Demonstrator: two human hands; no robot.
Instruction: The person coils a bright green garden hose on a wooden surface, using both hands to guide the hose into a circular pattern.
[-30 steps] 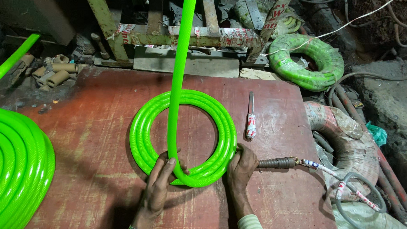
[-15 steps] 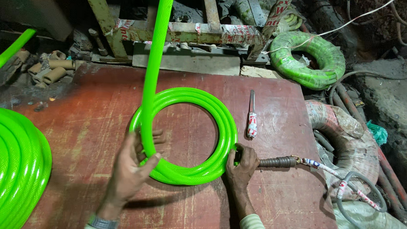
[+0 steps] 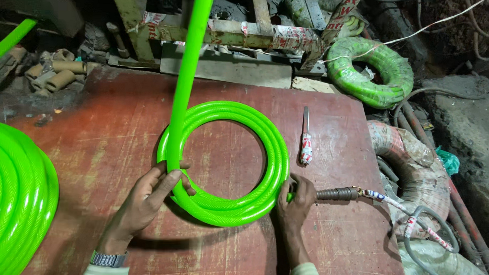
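A bright green hose coil (image 3: 266, 149) lies flat on the worn red table (image 3: 120, 122). A free length of the same hose (image 3: 188, 59) rises from the coil's left side toward the top of view. My left hand (image 3: 145, 196) grips that hose where it meets the coil at the lower left. My right hand (image 3: 296, 199) presses on the coil's lower right edge, fingers closed around the hose and the end of a dark ribbed metal tool (image 3: 337, 194) lying on the table.
A knife with a taped handle (image 3: 306, 139) lies right of the coil. A large green hose roll (image 3: 15, 194) fills the left edge. Another wrapped green coil (image 3: 371, 66), a metal frame (image 3: 232, 37), cardboard tubes (image 3: 51, 74) and wrapped bundles (image 3: 416, 170) surround the table.
My left hand slid along the coil from its bottom to its lower left, carrying the rising hose leftward and laying it on. My right hand stayed pressed on the right edge.
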